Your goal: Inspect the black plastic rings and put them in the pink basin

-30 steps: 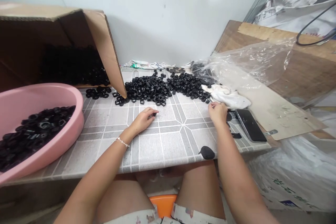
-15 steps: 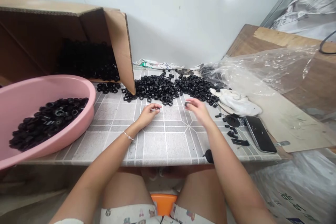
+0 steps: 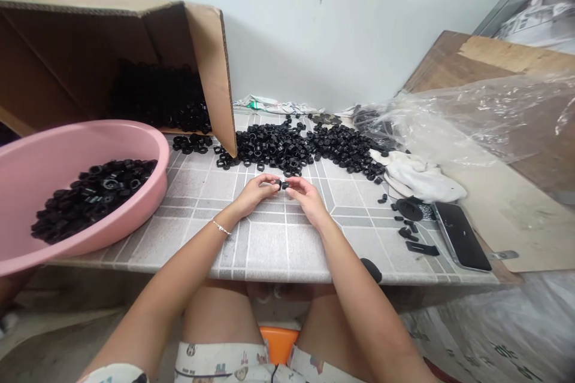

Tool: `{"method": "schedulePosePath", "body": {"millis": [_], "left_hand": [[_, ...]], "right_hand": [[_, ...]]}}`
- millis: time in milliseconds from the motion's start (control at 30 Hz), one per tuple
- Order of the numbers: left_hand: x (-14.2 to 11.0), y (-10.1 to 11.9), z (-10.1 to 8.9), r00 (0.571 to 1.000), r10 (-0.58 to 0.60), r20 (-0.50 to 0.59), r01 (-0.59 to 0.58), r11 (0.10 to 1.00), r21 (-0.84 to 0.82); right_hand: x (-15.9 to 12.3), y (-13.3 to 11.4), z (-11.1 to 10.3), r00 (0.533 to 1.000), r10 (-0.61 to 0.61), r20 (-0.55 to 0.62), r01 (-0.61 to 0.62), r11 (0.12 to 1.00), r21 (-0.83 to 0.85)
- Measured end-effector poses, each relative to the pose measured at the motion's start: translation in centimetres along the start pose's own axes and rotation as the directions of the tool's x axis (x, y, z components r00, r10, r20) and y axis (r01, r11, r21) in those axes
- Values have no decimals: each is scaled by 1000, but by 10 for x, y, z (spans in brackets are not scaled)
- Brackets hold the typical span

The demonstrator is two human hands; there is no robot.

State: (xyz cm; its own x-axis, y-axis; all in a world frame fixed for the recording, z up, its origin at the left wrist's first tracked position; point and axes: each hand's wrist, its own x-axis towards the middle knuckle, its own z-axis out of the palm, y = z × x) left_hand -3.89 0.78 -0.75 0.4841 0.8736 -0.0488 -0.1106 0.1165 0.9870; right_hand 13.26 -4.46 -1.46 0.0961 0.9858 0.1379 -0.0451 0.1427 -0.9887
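Observation:
My left hand [image 3: 257, 192] pinches a small black ring-like part [image 3: 278, 184] between thumb and fingers. Close beside it, my right hand [image 3: 306, 196] is closed on another small black part [image 3: 285, 185]. The two parts almost meet over the table; whether they touch I cannot tell. Behind my hands lies a heap of black ring-shaped parts [image 3: 274, 146]. To its right is a second heap of smaller black parts [image 3: 344, 146].
A pink basin [image 3: 159, 161] with black rings stands at the left, before a cardboard box [image 3: 215, 72] on its side holding more. At the right lie a white cloth [image 3: 420, 176], a phone [image 3: 462, 236], black scraps [image 3: 422, 248] and clear plastic film [image 3: 485, 114].
My right hand has moved left with its black part, right up to my left hand. My left hand stays in about the same place. The view has shifted slightly.

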Motion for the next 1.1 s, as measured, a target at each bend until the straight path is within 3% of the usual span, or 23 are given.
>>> {"method": "schedulePosePath", "body": {"millis": [233,433,700,800,1000,1100], "left_hand": [[-2,2,1,999,-20,30,21,1000,-22],[-2,2,0,999,-4,53,2,999,44],[-3,5,2,999,-3,46,-3,990,138],[-2,4,1,998,-28,49,23,996,85],[-2,1,-3,994,-82,75,83,997,-10],[-3,3,0,993,-78,90,77,997,15]], "right_hand": [[-1,0,13,997,-67,-31,65,996,-67],[-1,4,12,998,-55,-42,54,998,-41],[-1,8,12,994,-104,-18,101,987,-126],[-2,11,11,993,-115,4,115,981,-159],[-6,9,9,997,-48,61,54,994,-98],[-8,6,10,1000,-2,20,5,983,-182]]}}
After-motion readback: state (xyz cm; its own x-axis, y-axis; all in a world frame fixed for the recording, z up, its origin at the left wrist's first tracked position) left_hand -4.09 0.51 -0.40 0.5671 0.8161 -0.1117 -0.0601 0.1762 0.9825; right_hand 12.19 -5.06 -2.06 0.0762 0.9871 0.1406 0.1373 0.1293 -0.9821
